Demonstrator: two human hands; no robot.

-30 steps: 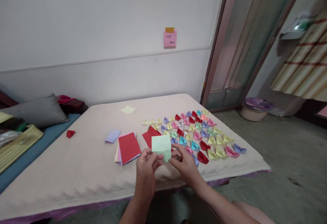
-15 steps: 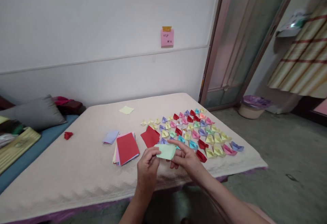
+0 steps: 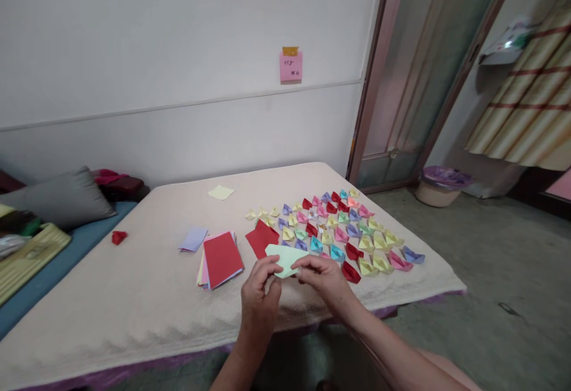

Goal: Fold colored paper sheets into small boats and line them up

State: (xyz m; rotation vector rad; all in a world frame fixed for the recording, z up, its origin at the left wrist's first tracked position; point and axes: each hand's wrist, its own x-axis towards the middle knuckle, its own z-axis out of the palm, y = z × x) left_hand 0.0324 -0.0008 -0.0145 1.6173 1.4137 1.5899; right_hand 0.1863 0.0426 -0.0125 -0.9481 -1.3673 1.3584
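A pale green sheet of folding paper (image 3: 285, 258), partly folded, is held up above the near edge of the bed between both hands. My left hand (image 3: 262, 281) pinches its left end between thumb and fingers. On the right side, my right hand (image 3: 322, 277) grips the lower edge with thumb and forefinger. Just beyond the paper lie red paper sheets (image 3: 261, 240) and rows of folded paper boats (image 3: 341, 234) in many colours. To the left is a stack of coloured paper (image 3: 223, 260), red on top.
A light purple sheet (image 3: 193, 239) rests beside the stack, a pale yellow sheet (image 3: 220, 192) farther back, and a crumpled red paper piece (image 3: 119, 237) at left. A grey pillow (image 3: 66, 196) is on the far left. A lined bin (image 3: 441, 186) stands on the floor at right.
The green paper now shows a wider, more opened shape. My right hand has moved from its upper right corner to pinch the lower edge, closer to my left hand.
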